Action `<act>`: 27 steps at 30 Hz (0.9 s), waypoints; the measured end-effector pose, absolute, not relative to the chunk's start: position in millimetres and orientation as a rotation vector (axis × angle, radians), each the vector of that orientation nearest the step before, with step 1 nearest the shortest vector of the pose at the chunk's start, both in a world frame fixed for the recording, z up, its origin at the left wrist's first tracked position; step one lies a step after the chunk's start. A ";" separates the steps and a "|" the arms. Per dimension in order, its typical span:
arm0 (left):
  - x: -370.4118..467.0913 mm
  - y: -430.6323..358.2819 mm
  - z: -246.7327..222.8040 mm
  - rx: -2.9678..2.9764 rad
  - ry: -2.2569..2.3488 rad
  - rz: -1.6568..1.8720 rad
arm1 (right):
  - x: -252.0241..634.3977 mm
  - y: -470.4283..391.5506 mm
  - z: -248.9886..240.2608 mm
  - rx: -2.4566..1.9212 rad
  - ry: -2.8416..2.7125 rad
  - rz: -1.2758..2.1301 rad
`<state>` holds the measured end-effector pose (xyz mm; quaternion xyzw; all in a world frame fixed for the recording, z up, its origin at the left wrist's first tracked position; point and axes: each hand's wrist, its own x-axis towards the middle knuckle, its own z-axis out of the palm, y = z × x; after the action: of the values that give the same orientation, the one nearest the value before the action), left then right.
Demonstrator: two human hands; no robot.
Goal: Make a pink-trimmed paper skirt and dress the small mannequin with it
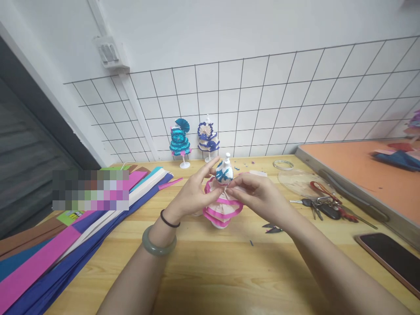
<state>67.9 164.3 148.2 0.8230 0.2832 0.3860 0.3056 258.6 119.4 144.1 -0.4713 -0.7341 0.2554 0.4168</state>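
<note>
A small white mannequin stand (pixel 226 168) with blue patches on its bust stands on the wooden table. Around it hangs a tiered white paper skirt (pixel 224 211) with pink edges. My left hand (pixel 200 188) holds the skirt's left side near the waist, thumb in front and index finger stretched up beside the bust. From the right, my right hand (pixel 256 192) pinches the gathered paper at the waist between thumb and fingers. Scissors (pixel 273 228) lie partly hidden beside my right forearm.
Two dressed mini mannequins, a teal one (pixel 180 142) and a white-and-blue one (pixel 208 139), stand by the wall. Paper strips (pixel 108 218) spread on the left. Keys (pixel 320 206), a tape roll (pixel 283 165), a phone (pixel 390 258) and an orange-topped board (pixel 357 175) are on the right.
</note>
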 end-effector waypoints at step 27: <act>61.6 173.2 143.3 2.227 0.806 1.046 | 254.6 124.3 139.0 -1.230 -1.816 0.444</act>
<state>61.6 173.2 143.3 0.8275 0.2994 0.3888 0.2727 254.6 124.3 139.0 -0.4945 -0.7300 0.1785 0.4366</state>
